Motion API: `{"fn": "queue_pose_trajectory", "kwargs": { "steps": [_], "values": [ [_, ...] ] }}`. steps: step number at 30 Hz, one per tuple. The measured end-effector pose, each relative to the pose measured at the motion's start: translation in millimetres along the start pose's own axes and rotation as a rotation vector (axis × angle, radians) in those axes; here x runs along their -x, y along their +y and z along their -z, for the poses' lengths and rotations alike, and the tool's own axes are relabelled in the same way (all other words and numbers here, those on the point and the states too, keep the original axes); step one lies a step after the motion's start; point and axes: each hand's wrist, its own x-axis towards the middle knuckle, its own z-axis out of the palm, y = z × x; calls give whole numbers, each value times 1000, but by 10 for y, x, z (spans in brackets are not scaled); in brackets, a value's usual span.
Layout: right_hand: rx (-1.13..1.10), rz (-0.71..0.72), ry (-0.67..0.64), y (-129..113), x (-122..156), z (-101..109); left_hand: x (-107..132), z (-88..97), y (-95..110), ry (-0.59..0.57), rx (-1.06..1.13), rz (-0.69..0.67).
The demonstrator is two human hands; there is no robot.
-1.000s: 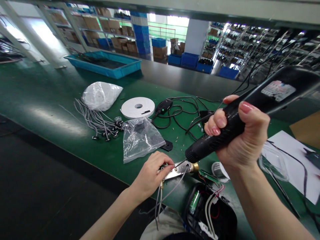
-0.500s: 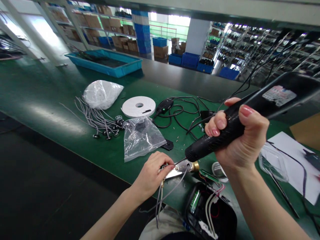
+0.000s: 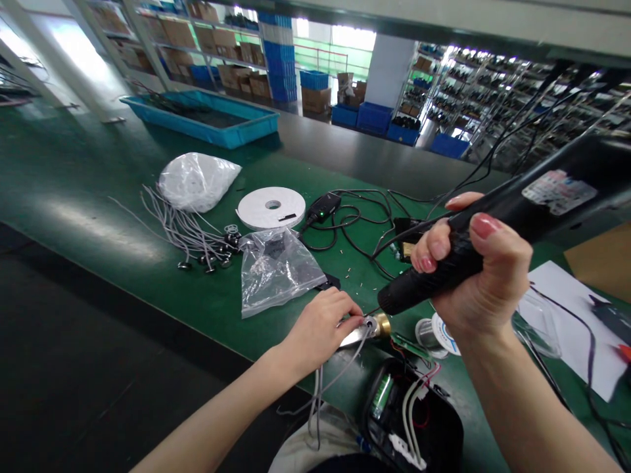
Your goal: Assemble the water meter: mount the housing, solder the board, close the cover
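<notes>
On a green table point(image 3: 98, 171), the right hand point(image 3: 486, 282) curls its fingers point(image 3: 486, 226) tightly around a black soldering iron point(image 3: 522, 230). Near the table's edge, the left hand point(image 3: 320, 335) pinches a brass-ended metal fitting point(image 3: 379, 325) trailing grey wires point(image 3: 318, 401), just beside the iron's tip.

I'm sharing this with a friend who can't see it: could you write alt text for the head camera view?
A person's right hand grips a black soldering iron, its thin tip at a brass-ended metal fitting held by the left hand. Grey wires hang from the fitting above a green workbench, with shelves of boxes behind.
</notes>
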Motion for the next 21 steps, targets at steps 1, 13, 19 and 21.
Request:
{"fn": "queue_pose_trajectory", "kwargs": {
  "steps": [1,13,19,21],
  "values": [
    [17,2,-4,15,5,10,-28,-17,3,-21,-25,-18],
    [40,36,-113,172,51,79,-100,-123,67,-71,-122,-29],
    [15,33,-145,204,59,76,-80,-131,78,-58,-123,5],
    [18,33,-155,202,66,72,-69,-124,93,-58,-122,13]
  ]
}}
